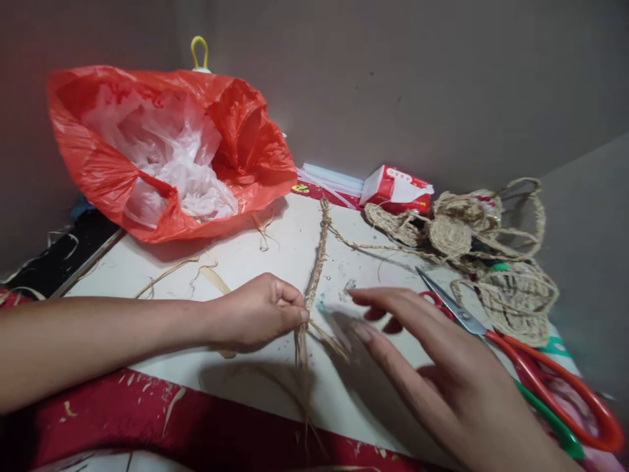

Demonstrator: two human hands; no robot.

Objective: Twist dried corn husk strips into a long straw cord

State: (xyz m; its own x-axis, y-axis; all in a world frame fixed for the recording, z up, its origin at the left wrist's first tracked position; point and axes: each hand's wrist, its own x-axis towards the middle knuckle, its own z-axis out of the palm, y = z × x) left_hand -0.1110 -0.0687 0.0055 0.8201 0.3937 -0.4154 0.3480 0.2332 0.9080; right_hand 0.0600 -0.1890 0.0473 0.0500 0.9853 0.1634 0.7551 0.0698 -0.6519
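Observation:
A braid of straw-coloured fibre (pixel 318 269) runs from the middle of the white table (pixel 162 341) toward me. My left hand (pixel 265 309) pinches its near end between thumb and forefinger. Below that pinch, loose strands (pixel 301 347) hang down, and one bundle splays out to the right. To the right of the braid, my right hand (pixel 432 367) hovers with thumb and fingers apart, holding nothing. From the far end of the braid a thin twisted cord leads right to a heap of coiled fibre pieces (pixel 449 236).
A red plastic bag (pixel 98 164) stuffed with whitish plastic stands at the back left. Red-handled scissors (pixel 521 354) lie open-bladed at the right, near a green handle (pixel 553 419). A red tissue pack (pixel 393 189) sits at the back. Fibre scraps litter the table and its red edge (pixel 147 410).

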